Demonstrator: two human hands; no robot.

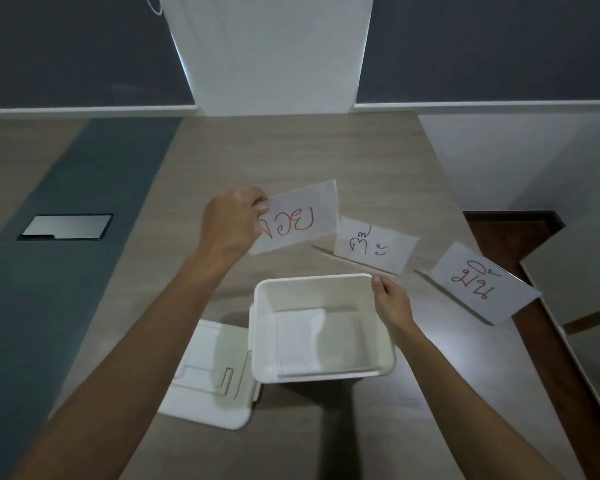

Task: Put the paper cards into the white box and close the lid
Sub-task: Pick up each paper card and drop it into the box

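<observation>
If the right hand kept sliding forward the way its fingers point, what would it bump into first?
Probably the card with black writing, which stands just beyond the right hand. The hand's fingers pinch the far right corner of the white box and point up-table at that card, though depth is hard to judge.

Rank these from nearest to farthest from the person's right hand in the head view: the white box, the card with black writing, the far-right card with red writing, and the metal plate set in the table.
From the right hand:
1. White box, its far right corner touching the fingers.
2. Card with black writing, just beyond the hand.
3. Card with red writing, out to the right.
4. Metal plate, far left across the table.
</observation>
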